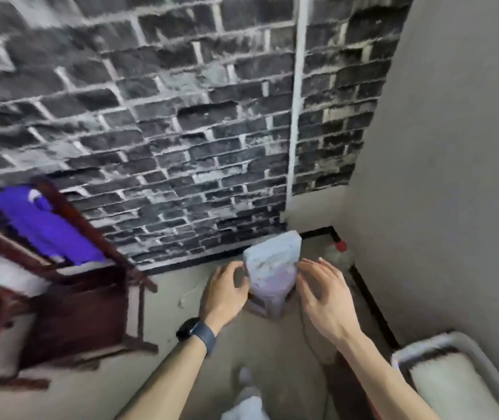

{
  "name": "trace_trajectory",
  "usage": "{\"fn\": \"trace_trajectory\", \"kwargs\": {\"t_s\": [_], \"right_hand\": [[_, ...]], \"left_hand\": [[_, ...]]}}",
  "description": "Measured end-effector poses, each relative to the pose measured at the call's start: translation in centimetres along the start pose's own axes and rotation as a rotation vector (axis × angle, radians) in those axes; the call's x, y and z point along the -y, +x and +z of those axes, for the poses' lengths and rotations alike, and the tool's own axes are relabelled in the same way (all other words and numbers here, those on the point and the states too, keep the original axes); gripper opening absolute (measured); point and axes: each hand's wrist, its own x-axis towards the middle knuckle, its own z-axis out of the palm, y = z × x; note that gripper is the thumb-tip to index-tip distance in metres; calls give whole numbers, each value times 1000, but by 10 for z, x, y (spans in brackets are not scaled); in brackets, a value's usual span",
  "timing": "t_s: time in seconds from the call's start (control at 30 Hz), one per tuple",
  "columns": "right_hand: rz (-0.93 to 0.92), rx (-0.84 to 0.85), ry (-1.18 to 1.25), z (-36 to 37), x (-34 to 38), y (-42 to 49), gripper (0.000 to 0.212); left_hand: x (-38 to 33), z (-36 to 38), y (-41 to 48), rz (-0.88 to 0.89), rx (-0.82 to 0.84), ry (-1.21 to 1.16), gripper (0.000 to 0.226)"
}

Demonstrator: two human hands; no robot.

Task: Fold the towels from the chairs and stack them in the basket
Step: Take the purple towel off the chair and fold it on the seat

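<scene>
The person's two bare forearms reach forward from the bottom of the view, the left one carrying a dark wristwatch. Both hands are open with fingers spread and slightly curled. The left hand and the right hand flank a folded pale towel, which lies directly between them and just ahead of the fingertips. The towel's long axis runs away from the person, toward the brick-pattern wall. The fingertips of both hands are at or just beside the towel's side edges; motion blur prevents a firm reading of contact, so neither hand can be said to grip it. Both hands are about equally near the towel. Below the towel, between the hands, a purplish container, probably the basket, is partly visible; the towel appears to sit on top of it or on a stack within it, but the contents under the towel are hidden. Judgement: the step in hand is placing or settling a folded towel on the basket stack, and the next move depends on keeping the towel centred between the hands and aligned with the basket opening. To the far left of the left hand, well apart, a dark wooden chair carries a blue-violet towel draped over its back, so at least one towel remains unfolded. A red-capped object stands beyond the right hand, in the corner.
</scene>
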Motion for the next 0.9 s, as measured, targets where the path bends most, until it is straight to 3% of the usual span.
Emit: {"fn": "trace_trajectory", "kwargs": {"t_s": [0.2,0.3,0.47,0.7,0.9], "right_hand": [[-368,300,92,102,152,19,29],[-437,437,95,159,214,13,23],[-556,519,133,232,311,4,20],[-544,557,123,319,413,24,30],[-313,645,213,381,469,68,35]], "left_hand": [[133,-137,-65,-338,-368,-86,41],[183,-193,-100,-429,-501,-136,38],[253,-274,-133,-491,-630,-197,41],[327,-380,-121,-410,-685,-152,44],[367,-449,-69,-305,-708,-91,51]]}}
